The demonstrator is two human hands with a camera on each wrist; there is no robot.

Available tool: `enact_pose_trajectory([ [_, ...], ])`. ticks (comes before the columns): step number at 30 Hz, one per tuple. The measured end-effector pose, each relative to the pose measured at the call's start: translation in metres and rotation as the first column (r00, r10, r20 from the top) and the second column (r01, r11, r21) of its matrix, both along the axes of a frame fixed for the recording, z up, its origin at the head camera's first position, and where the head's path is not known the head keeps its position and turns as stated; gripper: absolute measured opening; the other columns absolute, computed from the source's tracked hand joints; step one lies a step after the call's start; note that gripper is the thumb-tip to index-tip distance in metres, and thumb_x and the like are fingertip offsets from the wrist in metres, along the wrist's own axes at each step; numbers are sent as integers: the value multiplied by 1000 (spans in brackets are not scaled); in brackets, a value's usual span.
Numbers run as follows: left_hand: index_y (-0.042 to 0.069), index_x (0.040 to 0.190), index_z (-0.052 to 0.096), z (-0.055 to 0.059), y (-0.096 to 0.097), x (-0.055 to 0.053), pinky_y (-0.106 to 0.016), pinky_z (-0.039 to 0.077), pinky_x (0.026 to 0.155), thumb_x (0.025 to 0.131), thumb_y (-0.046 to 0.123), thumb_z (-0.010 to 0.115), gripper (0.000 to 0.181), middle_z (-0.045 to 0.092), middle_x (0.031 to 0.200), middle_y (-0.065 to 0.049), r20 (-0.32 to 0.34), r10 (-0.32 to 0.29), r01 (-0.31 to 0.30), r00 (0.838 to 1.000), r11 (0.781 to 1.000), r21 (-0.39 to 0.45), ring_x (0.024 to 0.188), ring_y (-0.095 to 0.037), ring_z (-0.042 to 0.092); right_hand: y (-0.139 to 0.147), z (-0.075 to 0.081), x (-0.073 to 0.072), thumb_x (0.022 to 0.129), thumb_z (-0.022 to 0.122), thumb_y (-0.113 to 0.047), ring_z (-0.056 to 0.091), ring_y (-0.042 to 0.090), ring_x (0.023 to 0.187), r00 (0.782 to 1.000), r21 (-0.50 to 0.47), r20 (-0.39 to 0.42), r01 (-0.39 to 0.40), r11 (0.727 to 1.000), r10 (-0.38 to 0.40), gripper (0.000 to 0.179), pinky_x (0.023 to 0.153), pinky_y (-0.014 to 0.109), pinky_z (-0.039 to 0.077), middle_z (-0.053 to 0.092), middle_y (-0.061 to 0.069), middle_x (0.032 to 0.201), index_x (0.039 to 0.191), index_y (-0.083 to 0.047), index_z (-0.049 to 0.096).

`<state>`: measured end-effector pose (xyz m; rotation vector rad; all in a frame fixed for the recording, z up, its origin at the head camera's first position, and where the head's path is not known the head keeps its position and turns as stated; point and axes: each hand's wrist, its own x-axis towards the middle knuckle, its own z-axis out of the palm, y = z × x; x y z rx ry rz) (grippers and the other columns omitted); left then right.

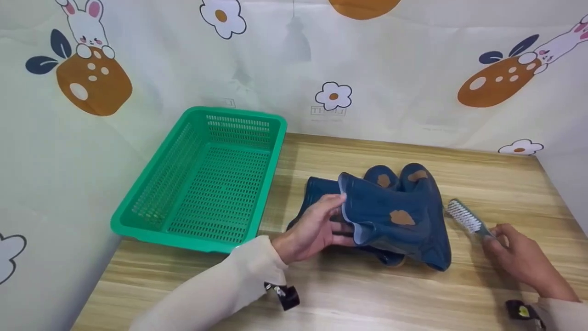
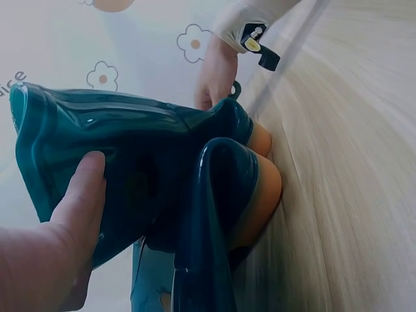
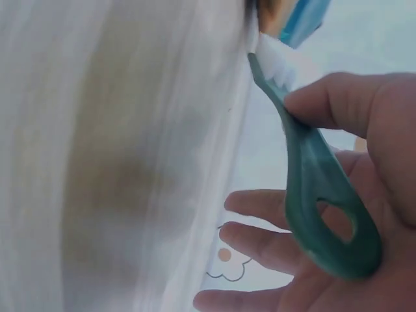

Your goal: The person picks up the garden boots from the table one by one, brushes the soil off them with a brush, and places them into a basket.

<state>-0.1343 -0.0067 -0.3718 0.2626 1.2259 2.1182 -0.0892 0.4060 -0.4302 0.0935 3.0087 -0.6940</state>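
A dark blue rain boot [image 1: 388, 207] with brown patches lies on its side, its open top facing left. My left hand [image 1: 314, 227] holds it by the shaft near the top edge, the thumb against the outside [image 2: 88, 175]. A second blue boot [image 1: 317, 189] lies partly hidden behind and beneath it; both orange-tan soles [image 2: 263, 192] show in the left wrist view. To the right, my right hand [image 1: 517, 250] pinches the green handle of a scrub brush [image 1: 466, 217] between thumb and fingers. Its white bristles face up, close beside the boot's sole.
On the left stands a green plastic basket [image 1: 200, 243] with slotted walls and nothing inside. The wood-grain table [image 1: 330, 285] runs up to a printed cloth backdrop [image 1: 390, 87] with rabbits and flowers. A white side wall [image 1: 565, 133] bounds the right.
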Motion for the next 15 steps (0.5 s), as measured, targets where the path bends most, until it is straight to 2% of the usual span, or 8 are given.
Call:
enact_pose_trajectory([
  [1, 8, 127, 30, 1, 1, 1, -48, 49, 84, 95, 37, 45, 47, 45, 126, -18, 5, 11, -11, 1000, 1000, -3, 101, -34, 59, -1, 1, 0, 96, 46, -16, 48, 21, 61, 1000, -13, -20, 11, 1000, -11, 21, 50, 29, 38, 54, 19, 80, 101, 4, 47],
  [3, 9, 122, 28, 1, 2, 1, -48, 49, 83, 94, 36, 47, 44, 45, 126, -17, 17, 26, -26, 1000, 1000, -9, 101, -34, 60, -4, 2, 0, 97, 45, -17, 52, 25, 68, 998, -39, -55, 35, 999, -37, 23, 54, 30, 40, 57, 26, 88, 103, 5, 47],
  [5, 9, 123, 28, 2, 2, 1, -49, 49, 84, 94, 37, 46, 44, 45, 126, -17, 15, 24, -24, 1000, 1000, -4, 101, -35, 59, -7, 4, -1, 98, 45, -19, 59, 30, 83, 996, -86, -76, 46, 995, -52, 25, 61, 27, 45, 59, 31, 101, 103, 6, 46],
  [7, 9, 128, 27, 1, 2, 1, -49, 49, 84, 94, 39, 44, 48, 45, 127, -18, 9, 12, -12, 1000, 1000, 0, 102, -36, 59, -9, 7, -1, 99, 45, -19, 61, 24, 89, 994, -145, -91, 50, 988, -64, 24, 61, 25, 46, 61, 30, 103, 103, 5, 45],
  [8, 9, 131, 27, 1, 1, 0, -49, 48, 84, 95, 41, 43, 51, 45, 128, -18, 6, 3, -3, 1000, 1000, 3, 103, -36, 59, -10, 8, -1, 99, 45, -19, 60, 14, 84, 993, -165, -98, 52, 985, -69, 24, 57, 19, 41, 63, 28, 101, 103, 4, 44],
  [11, 13, 140, 27, 1, 1, -1, -50, 48, 84, 94, 45, 40, 57, 44, 131, -19, 6, -19, 19, 1000, 1000, 24, 105, -37, 58, -12, 14, 0, 98, 47, -20, 57, -3, 83, 992, -248, -102, 48, 968, -75, 23, 58, 13, 41, 67, 20, 96, 104, 2, 43],
  [13, 17, 143, 28, 1, 1, -1, -50, 48, 84, 94, 48, 38, 59, 43, 132, -20, 9, -26, 25, 1000, 999, 38, 106, -38, 57, -13, 17, 0, 97, 50, -19, 55, -8, 82, 992, -317, -109, 30, 948, -68, 23, 62, 11, 43, 68, 9, 92, 103, 2, 44],
  [15, 17, 143, 30, 1, 1, -1, -50, 48, 83, 94, 49, 37, 60, 42, 133, -20, 14, -26, 26, 1000, 998, 51, 105, -39, 57, -15, 19, 1, 96, 53, -17, 59, -6, 82, 993, -417, -102, 4, 909, -51, 23, 67, 11, 46, 67, 1, 91, 103, 3, 44],
])
